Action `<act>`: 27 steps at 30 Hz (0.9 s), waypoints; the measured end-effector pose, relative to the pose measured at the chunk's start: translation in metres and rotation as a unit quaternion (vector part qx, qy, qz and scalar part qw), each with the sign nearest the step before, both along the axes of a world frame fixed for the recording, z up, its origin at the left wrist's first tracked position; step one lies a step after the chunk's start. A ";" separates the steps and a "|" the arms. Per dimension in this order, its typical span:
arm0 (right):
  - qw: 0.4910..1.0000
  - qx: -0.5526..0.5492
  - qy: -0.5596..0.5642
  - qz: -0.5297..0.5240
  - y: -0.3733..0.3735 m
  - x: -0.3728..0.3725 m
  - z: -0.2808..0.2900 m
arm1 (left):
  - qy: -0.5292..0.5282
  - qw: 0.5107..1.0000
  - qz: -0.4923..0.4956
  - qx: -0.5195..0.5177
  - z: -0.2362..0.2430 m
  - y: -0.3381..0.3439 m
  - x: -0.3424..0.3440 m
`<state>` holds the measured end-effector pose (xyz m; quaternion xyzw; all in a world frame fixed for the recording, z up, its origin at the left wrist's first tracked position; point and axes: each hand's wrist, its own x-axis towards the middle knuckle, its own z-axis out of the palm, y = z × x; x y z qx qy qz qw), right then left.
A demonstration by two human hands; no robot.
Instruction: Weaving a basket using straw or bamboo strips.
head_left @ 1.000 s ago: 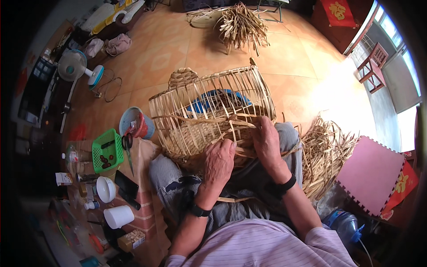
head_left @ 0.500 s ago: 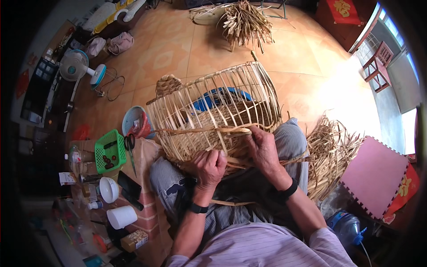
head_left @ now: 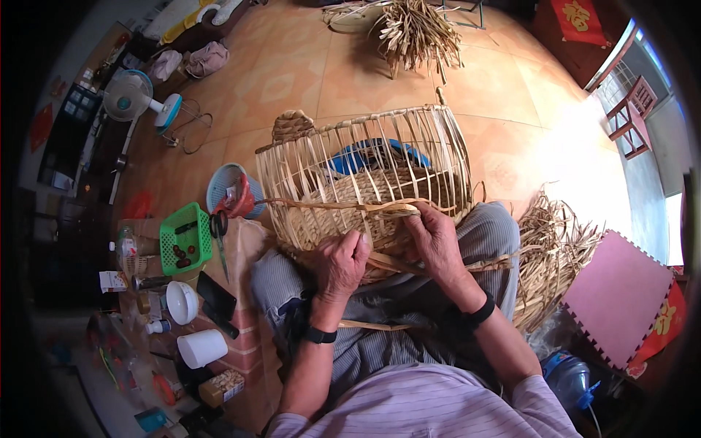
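Note:
An openwork basket (head_left: pixel 292 219) of pale straw strips rests on its side across my lap, its bars facing up. My right hand (head_left: pixel 438 248) is closed at the basket's near right part, pinching a twisted straw strand (head_left: pixel 398 209) between thumb and forefinger. That strand stretches leftward over the bars. Further left, my left hand (head_left: pixel 338 264) is closed at the near edge, where a straw strip runs down to its thumb. Its fingertips are partly hidden. More flat straw strips (head_left: pixel 485 264) stick out below my right hand, across my leg.
Left of my knee, a low table holds scissors (head_left: pixel 220 230), a green tray (head_left: pixel 186 219), a white bowl (head_left: pixel 182 302) and a white cup (head_left: pixel 202 349). A blue bin (head_left: pixel 235 191) stands behind. Straw bundles lie at right (head_left: pixel 551 252) and far ahead (head_left: pixel 418 36). A fan (head_left: pixel 130 96) is at left.
The view has shifted slightly, so most things appear a little further right. My left hand has moved a little left along the basket, away from my right hand, which keeps its pinch on the strand.

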<state>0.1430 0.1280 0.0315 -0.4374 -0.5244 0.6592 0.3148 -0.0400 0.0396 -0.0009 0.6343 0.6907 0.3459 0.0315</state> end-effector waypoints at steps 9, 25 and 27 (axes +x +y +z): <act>0.901 0.407 -0.117 -0.097 -0.032 0.020 -0.023 | -0.050 0.998 -0.015 -0.040 0.023 -0.028 -0.009; 0.966 -0.139 0.218 -0.023 -0.015 0.053 -0.007 | 0.027 0.970 -0.121 -0.209 0.041 -0.143 -0.027; 0.953 -0.154 0.257 -0.041 -0.014 0.067 -0.015 | 0.028 0.972 -0.121 -0.197 0.037 -0.145 -0.031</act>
